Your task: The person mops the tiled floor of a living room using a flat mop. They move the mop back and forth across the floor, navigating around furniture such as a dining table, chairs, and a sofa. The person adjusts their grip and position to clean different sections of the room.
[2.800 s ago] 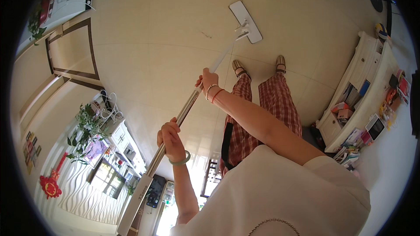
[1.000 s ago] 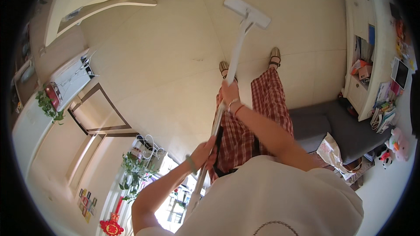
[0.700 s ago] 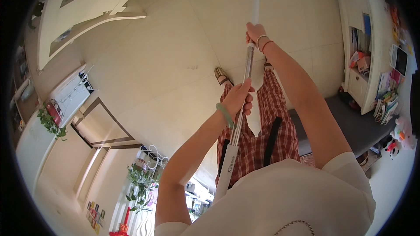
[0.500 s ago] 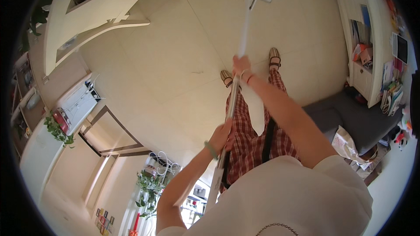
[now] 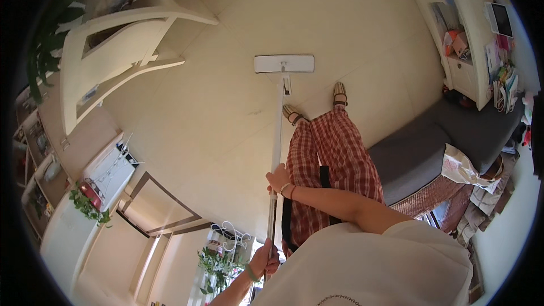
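Observation:
A white flat mop (image 5: 279, 124) stretches up the view from my hands, its wide rectangular head (image 5: 299, 64) lying on the beige floor just ahead of my feet. My right hand (image 5: 279, 179) is wrapped round the middle of the pole. Lower down, my left hand (image 5: 264, 258) closes round the pole's upper end, beside my hip. A pale green band circles my left wrist and a thin red one my right. My sandalled feet stand just right of the pole.
A cream wooden chair (image 5: 122, 51) stands on the left, with green plants (image 5: 212, 266) farther down. To the right are a dark grey sofa (image 5: 411, 153) with a bag (image 5: 462, 164) by it and a cream cabinet (image 5: 467, 82). Tiled floor (image 5: 221, 107) lies between.
The mop head has come back toward my feet and left, turning level. Both hands have drawn the pole down and left, and the pole now stands nearly straight in view. My feet are closer together.

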`<state>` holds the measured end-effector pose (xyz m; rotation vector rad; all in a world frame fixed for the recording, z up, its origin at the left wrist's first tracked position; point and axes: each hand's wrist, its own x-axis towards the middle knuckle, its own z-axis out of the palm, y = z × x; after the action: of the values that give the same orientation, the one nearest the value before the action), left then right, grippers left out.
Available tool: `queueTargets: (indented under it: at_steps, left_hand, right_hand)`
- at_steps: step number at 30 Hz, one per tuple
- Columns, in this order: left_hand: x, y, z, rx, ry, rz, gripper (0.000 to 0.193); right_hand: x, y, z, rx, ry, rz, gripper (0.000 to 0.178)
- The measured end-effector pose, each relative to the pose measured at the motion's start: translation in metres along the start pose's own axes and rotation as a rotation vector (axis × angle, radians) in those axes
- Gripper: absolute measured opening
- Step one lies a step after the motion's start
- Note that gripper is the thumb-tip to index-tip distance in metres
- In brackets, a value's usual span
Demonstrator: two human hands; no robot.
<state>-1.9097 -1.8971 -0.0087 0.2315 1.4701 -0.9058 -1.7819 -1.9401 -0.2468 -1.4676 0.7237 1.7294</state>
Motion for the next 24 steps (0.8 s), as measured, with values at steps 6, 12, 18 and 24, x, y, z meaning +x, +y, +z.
queueTargets:
  at_steps: [6, 12, 18, 24]
  left_hand:
    - [0.066, 0.118, 0.050, 0.010, -0.153, 0.062, 0.053]
    - [0.125, 0.266, 0.188, 0.220, -0.181, 0.244, 0.055]
    - [0.153, 0.272, 0.228, 0.305, -0.177, 0.241, 0.060]
    - [0.142, 0.175, 0.137, 0.369, -0.063, 0.178, 0.051]
  right_hand:
    - [0.082, -0.121, -0.066, 0.154, -0.004, -0.299, 0.036]
    - [0.133, -0.290, -0.205, -0.015, 0.262, -0.456, 0.024]
    - [0.127, -0.295, -0.272, -0.038, 0.305, -0.459, 0.023]
    - [0.109, -0.153, -0.207, 0.145, 0.302, -0.451, 0.030]
